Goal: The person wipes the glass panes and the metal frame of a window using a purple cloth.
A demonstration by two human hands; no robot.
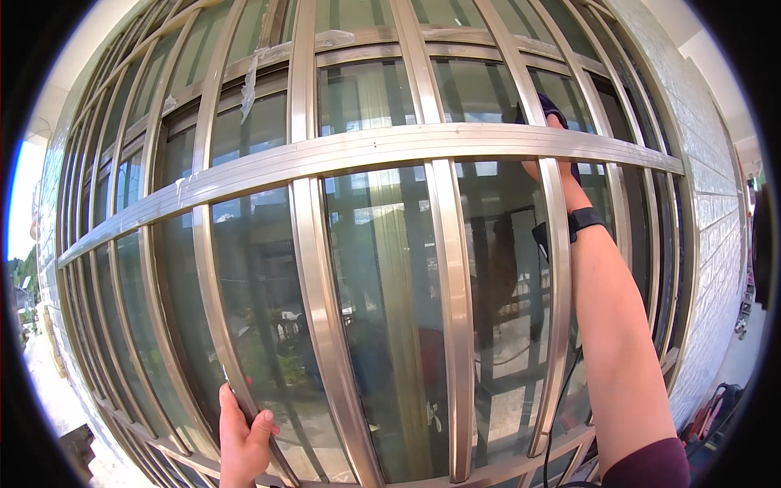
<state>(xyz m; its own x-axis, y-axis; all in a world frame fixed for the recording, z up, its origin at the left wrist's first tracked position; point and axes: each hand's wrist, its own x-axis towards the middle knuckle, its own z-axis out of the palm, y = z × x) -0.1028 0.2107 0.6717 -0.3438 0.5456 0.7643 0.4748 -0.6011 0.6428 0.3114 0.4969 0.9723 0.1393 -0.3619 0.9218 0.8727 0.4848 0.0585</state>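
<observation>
My left hand (246,443) is closed round an upright bar (213,301) of the metal window grille, low on the left, thumb in front. At the upper right my right arm reaches between the bars toward the glass pane (488,89). Behind the wide horizontal rail (358,151), which hides part of it, my right hand (569,180) is closed on a dark bluish-purple cloth (550,104) at the glass. Most of those fingers are hidden. A black band (586,218) circles my right wrist.
A thin black cable (556,407) hangs beside my right forearm. Ragged whitish film (249,88) clings to the upper grille and frame. A pale tiled wall (716,220) borders the window on the right. Dark and red items (716,419) stand at the lower right.
</observation>
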